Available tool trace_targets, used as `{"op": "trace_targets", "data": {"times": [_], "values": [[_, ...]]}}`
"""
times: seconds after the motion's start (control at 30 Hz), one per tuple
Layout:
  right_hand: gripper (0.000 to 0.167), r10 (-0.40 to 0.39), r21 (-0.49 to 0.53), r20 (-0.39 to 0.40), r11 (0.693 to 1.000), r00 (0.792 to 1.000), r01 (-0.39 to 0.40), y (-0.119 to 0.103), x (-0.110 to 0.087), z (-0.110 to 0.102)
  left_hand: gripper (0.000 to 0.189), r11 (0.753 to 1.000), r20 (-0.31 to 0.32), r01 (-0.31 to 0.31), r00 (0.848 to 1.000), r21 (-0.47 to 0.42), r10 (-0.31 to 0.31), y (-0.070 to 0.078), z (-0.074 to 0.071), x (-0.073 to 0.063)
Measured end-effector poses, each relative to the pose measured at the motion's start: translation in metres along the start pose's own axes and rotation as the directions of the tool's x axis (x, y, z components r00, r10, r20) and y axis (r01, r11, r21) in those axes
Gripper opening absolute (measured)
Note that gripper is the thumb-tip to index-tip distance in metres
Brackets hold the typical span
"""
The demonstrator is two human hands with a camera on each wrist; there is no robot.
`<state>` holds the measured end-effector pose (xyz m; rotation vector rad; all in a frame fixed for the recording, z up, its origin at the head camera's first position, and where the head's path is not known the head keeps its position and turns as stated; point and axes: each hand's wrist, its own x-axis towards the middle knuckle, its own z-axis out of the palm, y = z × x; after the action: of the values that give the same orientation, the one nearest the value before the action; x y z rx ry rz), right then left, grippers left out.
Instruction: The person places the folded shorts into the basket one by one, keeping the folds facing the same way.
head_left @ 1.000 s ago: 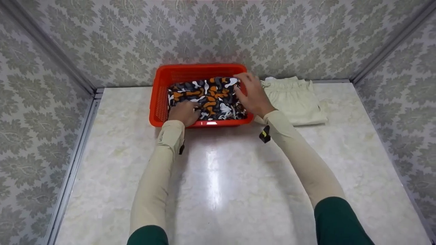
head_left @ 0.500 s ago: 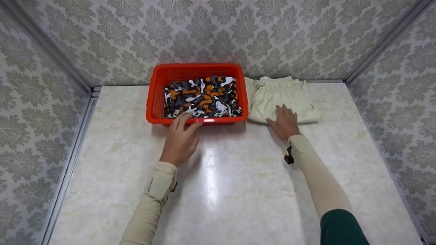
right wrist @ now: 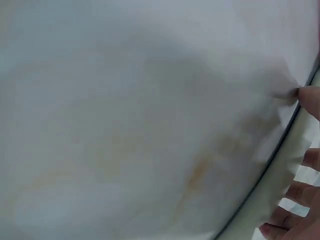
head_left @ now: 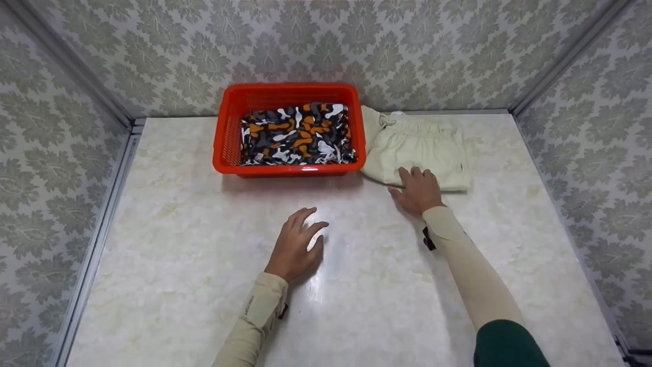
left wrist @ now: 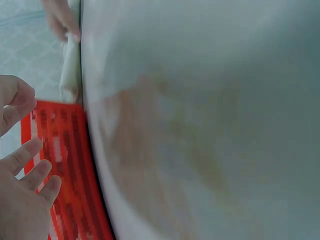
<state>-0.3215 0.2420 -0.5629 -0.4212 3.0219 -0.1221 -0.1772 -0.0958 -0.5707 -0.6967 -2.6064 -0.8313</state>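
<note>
Folded cream drawstring pants lie on the table, right of a red plastic basket. My right hand rests with its fingers on the pants' front part. In the right wrist view, its thumb touches the table beside the folded edge, and the fingers spread over the fabric. My left hand holds nothing over the table in front of the basket, fingers loosely bent and apart. Inside the basket lies a folded cloth patterned in black, grey, white and orange; its kind cannot be told.
A pale marbled table carries everything. Patterned wall panels close it in at the back and both sides. The basket stands close to the back wall.
My left hand has left the basket and come back toward me and to the right. The right hand has moved from the basket onto the pants, which have slid slightly toward me.
</note>
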Motion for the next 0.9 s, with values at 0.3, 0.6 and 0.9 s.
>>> {"op": "trace_targets", "data": {"times": [0.3, 0.6, 0.9], "values": [[0.053, -0.065, -0.077, -0.061, 0.995, 0.996, 0.061, -0.024, -0.006, -0.013, 0.031, 0.991, 0.165, -0.131, 0.978, 0.034, 0.123, 0.027, 0.041, 0.04], [0.047, -0.017, 0.147, 0.1, 0.989, 0.995, 0.002, -0.044, 0.002, -0.032, 0.055, 0.93, 0.437, -0.347, 0.86, 0.119, 0.265, 0.07, 0.087, 0.083], [0.046, -0.033, 0.293, 0.186, 0.956, 0.982, -0.024, -0.049, -0.002, -0.034, 0.055, 0.915, 0.396, -0.333, 0.89, 0.227, 0.225, 0.097, 0.13, 0.095]]}}
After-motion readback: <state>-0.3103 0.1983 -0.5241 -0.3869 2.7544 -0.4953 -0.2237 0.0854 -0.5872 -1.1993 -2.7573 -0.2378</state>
